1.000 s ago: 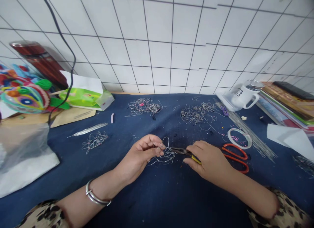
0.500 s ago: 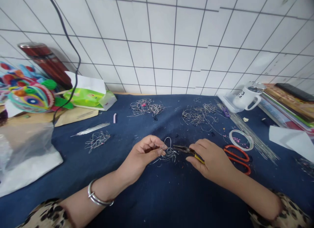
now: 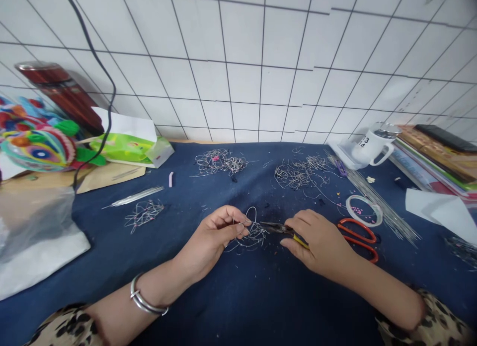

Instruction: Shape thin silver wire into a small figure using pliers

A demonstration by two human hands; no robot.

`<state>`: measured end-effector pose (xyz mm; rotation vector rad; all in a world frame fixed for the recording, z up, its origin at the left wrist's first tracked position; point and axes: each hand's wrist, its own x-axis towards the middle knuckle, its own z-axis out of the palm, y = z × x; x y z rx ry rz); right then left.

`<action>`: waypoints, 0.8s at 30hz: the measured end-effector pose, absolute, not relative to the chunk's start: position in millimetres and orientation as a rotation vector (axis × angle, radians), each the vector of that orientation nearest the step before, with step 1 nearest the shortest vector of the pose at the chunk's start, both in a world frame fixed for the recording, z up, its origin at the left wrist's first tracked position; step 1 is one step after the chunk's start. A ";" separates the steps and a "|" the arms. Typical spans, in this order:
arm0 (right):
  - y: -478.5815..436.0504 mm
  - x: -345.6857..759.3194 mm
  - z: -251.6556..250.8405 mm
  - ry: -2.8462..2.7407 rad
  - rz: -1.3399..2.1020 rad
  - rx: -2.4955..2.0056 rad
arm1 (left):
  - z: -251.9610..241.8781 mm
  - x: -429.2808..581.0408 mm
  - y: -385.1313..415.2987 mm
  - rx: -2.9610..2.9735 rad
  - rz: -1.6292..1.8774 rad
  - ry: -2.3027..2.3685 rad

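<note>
Between thumb and fingers, my left hand [image 3: 216,234] pinches a thin silvery wire [image 3: 252,211] that bends up into a loop. My right hand [image 3: 316,239] grips the yellow handles of long-nose pliers [image 3: 278,228], whose dark jaws point left at the wire loop. Whether the jaw tips touch the wire I cannot make out. Just beneath the loop, a small tangle of bent wire [image 3: 248,242] lies on the dark blue cloth [image 3: 238,296]. Scissors with red handles [image 3: 359,237] rest right of my right hand.
Farther back lie two wire heaps, a left one [image 3: 218,162] and a right one [image 3: 298,173]. A ring holding pink beads [image 3: 364,210] sits beside straight wires [image 3: 387,212]. A white mug [image 3: 374,147] stands back right. Plastic bag [image 3: 40,237] and a bent-wire bundle [image 3: 144,214] are at left.
The view has shifted slightly, so most things sit a little farther left. Both hands keep nearly the same pose, with the pliers still beside the wire loop.
</note>
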<state>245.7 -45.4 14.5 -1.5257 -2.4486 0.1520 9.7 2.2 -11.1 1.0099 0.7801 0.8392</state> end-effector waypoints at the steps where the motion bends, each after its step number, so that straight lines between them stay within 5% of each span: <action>1: -45.8 245.2 13.9 -2.455 0.154 -1.521 | -11.3 9.8 2.1 1.000 0.831 0.783; 24: -46.9 248.1 7.6 -2.425 0.285 -1.557 | -6.9 8.0 3.3 1.079 0.775 0.849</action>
